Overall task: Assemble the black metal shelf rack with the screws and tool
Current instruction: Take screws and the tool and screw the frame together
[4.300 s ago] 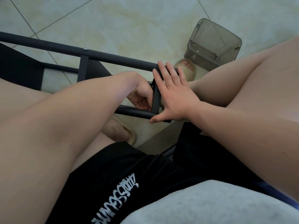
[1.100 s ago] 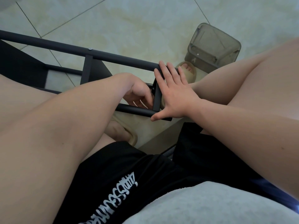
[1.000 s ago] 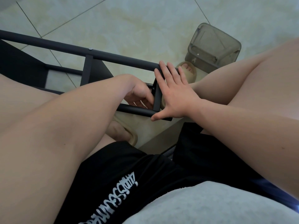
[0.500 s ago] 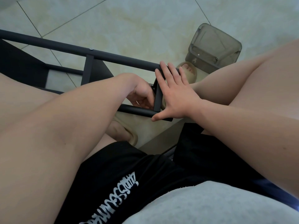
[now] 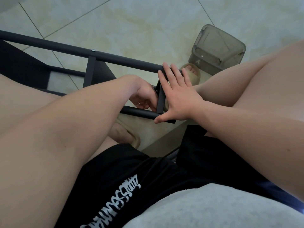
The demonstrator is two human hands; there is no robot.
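Shelf rack [image 5: 115, 55] runs from far left to centre, over the floor [image 5: 131, 22], between the seated person's knees. Its upper rail [image 5: 131, 62] lies behind the lower rail [image 5: 139, 112]. An end crosspiece [image 5: 160, 99] joins them at the right; a second crosspiece [image 5: 89, 71] stands further left.

Right grip [image 5: 179, 102] lies flat against the right side of the end crosspiece, thumb on the lower rail's end. Left grip [image 5: 144, 97] sits just left of that crosspiece, between the rails.

A container [image 5: 217, 51] stands on the floor behind and right, apart from the rack. One foot [image 5: 191, 74] lies just behind the right grip, the other [image 5: 126, 134] before the lower rail.
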